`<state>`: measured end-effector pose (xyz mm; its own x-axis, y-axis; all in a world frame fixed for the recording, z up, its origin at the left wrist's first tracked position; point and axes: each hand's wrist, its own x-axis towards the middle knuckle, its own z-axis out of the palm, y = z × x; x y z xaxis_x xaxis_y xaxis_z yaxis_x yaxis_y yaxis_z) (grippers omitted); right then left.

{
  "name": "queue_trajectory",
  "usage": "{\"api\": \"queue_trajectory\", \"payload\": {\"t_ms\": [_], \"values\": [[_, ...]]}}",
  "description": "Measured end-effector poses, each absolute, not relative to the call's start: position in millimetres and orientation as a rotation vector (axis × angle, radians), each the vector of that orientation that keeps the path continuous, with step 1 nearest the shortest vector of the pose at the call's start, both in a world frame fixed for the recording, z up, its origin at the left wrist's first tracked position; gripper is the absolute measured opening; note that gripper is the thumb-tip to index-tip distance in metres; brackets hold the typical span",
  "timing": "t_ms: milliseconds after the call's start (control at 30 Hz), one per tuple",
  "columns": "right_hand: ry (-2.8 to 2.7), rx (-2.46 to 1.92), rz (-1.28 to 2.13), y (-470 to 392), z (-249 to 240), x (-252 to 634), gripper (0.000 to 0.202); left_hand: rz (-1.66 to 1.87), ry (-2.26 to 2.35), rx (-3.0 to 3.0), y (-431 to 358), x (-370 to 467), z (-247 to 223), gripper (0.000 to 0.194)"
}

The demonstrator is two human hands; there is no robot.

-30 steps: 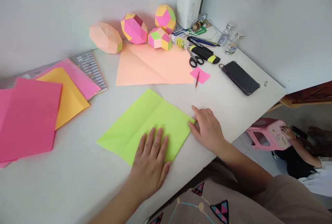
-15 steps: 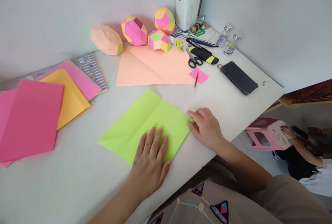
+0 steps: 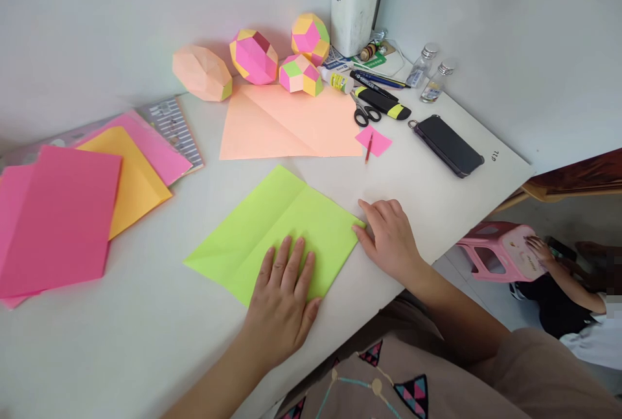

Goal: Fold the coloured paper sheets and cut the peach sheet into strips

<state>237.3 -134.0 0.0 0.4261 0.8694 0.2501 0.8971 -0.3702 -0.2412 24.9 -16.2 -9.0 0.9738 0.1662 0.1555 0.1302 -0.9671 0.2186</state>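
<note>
A lime-green sheet of paper [image 3: 286, 212] lies on the white table, with fold creases across it. My left hand [image 3: 282, 302] rests flat on its near part, fingers stretched and slightly spread. At the sheet's right corner is my right hand [image 3: 391, 237]; its thumb tip touches the corner, and the index finger stands apart just beyond the edge. The other right fingers are loosely bent. Behind the green sheet lies a creased peach sheet [image 3: 286, 127].
Pink paper [image 3: 63, 218] and yellow paper [image 3: 138, 186] overlap at left. Several folded-paper solids [image 3: 253, 59] stand along the wall. Scissors [image 3: 365, 111], a box cutter [image 3: 381, 103], a glue stick [image 3: 337, 80] and a phone [image 3: 451, 145] lie at back right. A person's hand [image 3: 539, 249] rests on a pink stool [image 3: 510, 254].
My right index finger has shifted slightly away from the green sheet's corner. My left hand stays flat on the paper. The whole view has moved a little.
</note>
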Motion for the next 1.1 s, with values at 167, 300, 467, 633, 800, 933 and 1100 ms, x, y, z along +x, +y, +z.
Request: {"api": "queue_trajectory", "payload": {"t_ms": [167, 300, 467, 633, 800, 933, 1100], "values": [[-1.514, -2.374, -0.136, -136, -1, 241, 0.037, 0.263, 0.22, 2.9, -16, 25, -9, 0.064], [-1.477, -2.43, -0.153, -138, -3, 246, 0.035, 0.273, 0.212, 2.922, -17, 26, -8, 0.066], [-1.441, -2.411, -0.19, -139, -3, 246, 0.033, 0.286, 0.201, 2.918, -17, 26, -9, 0.067], [-1.427, -2.348, -0.234, -140, -2, 242, 0.035, 0.305, 0.181, 2.92, -17, 26, -9, 0.067], [-1.368, -2.201, -0.274, -140, -2, 237, 0.041, 0.296, 0.159, 2.944, -16, 25, -9, 0.066], [-1.427, -2.278, -0.22, -140, -2, 233, 0.055, 0.292, 0.161, 2.944, -16, 25, -10, 0.066], [-1.375, -2.353, -0.211, -142, -4, 235, 0.056, 0.277, 0.146, 2.978, -15, 24, -12, 0.066]]}}
